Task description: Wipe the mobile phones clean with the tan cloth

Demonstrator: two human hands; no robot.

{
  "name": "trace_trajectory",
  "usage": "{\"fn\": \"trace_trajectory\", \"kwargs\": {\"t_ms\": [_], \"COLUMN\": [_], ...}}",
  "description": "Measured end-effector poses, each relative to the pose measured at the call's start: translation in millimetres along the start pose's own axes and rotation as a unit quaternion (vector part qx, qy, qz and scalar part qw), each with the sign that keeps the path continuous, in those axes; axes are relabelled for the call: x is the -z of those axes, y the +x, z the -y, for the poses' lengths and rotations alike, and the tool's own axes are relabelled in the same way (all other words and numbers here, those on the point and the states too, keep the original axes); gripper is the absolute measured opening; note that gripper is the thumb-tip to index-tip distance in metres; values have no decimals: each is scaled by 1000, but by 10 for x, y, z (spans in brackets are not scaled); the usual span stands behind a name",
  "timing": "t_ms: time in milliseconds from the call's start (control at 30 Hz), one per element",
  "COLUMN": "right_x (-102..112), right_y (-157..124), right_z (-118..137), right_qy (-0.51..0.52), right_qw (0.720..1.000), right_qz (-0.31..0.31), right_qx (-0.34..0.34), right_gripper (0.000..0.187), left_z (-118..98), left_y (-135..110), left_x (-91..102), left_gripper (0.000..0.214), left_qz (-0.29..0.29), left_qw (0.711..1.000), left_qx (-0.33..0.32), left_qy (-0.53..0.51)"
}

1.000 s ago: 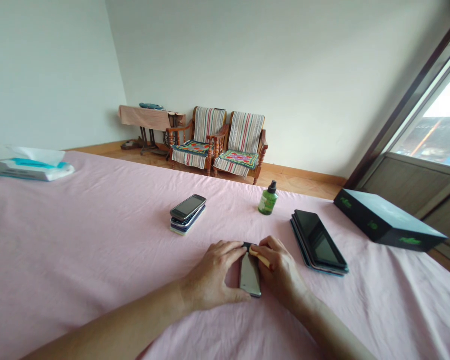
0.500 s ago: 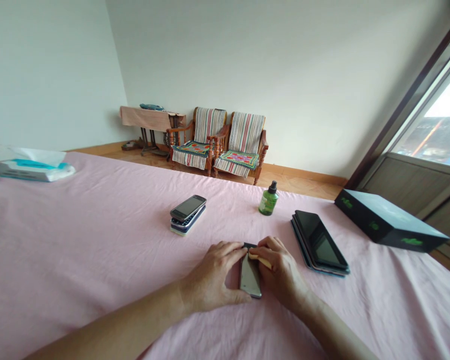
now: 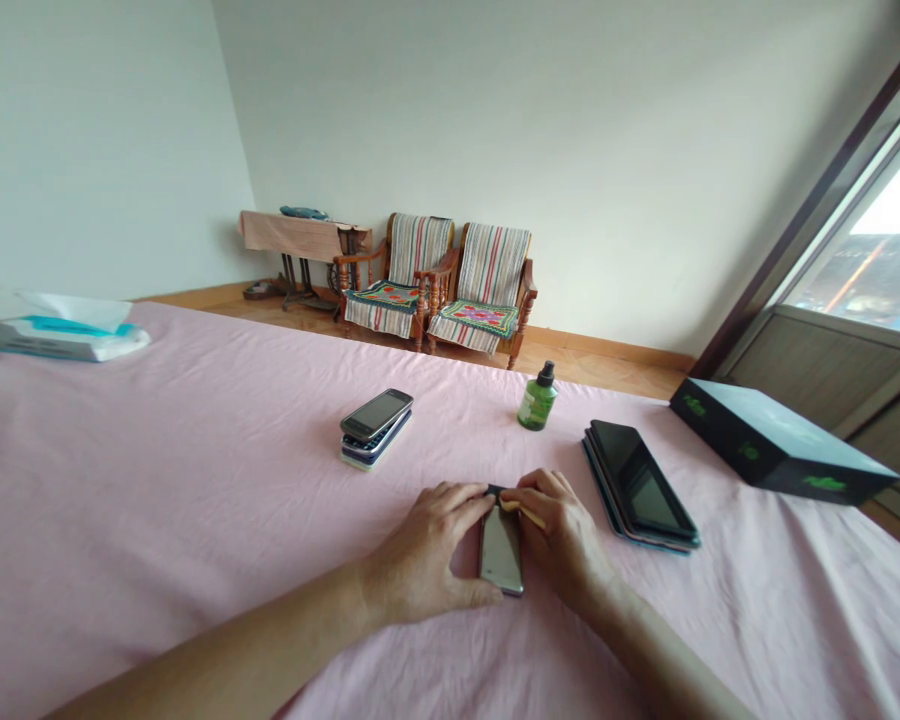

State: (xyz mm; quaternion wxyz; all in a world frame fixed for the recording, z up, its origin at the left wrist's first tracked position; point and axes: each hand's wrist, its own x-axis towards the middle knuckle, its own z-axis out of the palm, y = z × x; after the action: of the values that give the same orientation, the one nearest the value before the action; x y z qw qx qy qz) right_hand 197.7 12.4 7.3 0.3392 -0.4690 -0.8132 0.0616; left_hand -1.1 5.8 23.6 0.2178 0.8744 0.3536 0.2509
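Observation:
A mobile phone [image 3: 502, 553] lies flat on the pink cloth in front of me. My left hand [image 3: 429, 552] grips it along its left side, fingertips at the far end and thumb at the near corner. In my right hand [image 3: 564, 535] is a folded yellowish cloth [image 3: 525, 513], pinched and pressed on the far part of the phone. That hand covers part of the phone's right edge. Farther off to the left sits a stack of phones [image 3: 377, 428]. A green spray bottle [image 3: 537, 398] with a black top stands beyond my right hand.
Right of my hands lies a pile of tablets [image 3: 640, 485], with a black box [image 3: 780, 438] behind it. A tissue pack [image 3: 71, 340] rests at the far left of the pink tablecloth [image 3: 195, 450]. Two wooden chairs [image 3: 480, 290] stand beyond the table's far edge.
My right hand and the yellowish cloth have shifted very slightly over the far end of the phone. My left hand and the phone stay in place.

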Motion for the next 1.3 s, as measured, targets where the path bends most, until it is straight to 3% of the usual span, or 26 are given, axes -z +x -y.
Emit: {"fn": "trace_trajectory", "kwargs": {"t_ms": [1300], "right_x": [-6], "right_y": [-38], "right_z": [39], "right_qy": [22], "right_qw": [999], "right_qz": [5], "right_qx": [23], "right_gripper": [32], "left_z": [5], "left_y": [-17], "left_x": [-4], "left_gripper": [76], "left_qz": [6], "left_qw": [1000], "left_qx": [3], "left_qy": [9]}}
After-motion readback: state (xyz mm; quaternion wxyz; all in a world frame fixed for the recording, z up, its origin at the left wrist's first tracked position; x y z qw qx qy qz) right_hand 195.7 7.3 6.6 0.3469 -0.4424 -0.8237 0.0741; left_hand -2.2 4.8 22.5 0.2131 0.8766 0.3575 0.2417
